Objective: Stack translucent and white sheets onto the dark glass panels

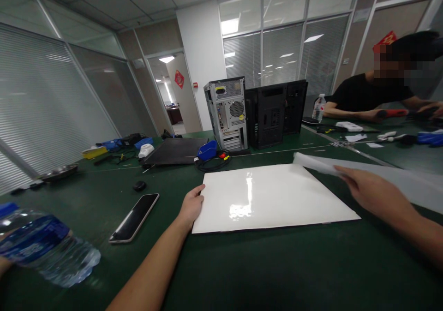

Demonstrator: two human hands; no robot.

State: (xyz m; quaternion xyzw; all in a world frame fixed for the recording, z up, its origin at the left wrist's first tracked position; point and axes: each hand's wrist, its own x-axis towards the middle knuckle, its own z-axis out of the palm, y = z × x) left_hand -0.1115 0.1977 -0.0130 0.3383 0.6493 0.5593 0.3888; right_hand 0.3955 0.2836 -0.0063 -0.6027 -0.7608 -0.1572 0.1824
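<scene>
A glossy white panel lies flat on the green table, its long edges running left to right. The left hand rests against the panel's left edge, fingers curled under it or beside it; I cannot tell whether they grip. The right hand, past the panel's right corner, pinches a thin translucent sheet lifted clear of the panel. If the sheet drags or flops, it could crease or catch the panel's surface. Left of the panel lie a phone and a water bottle; behind it stand computer cases.
</scene>
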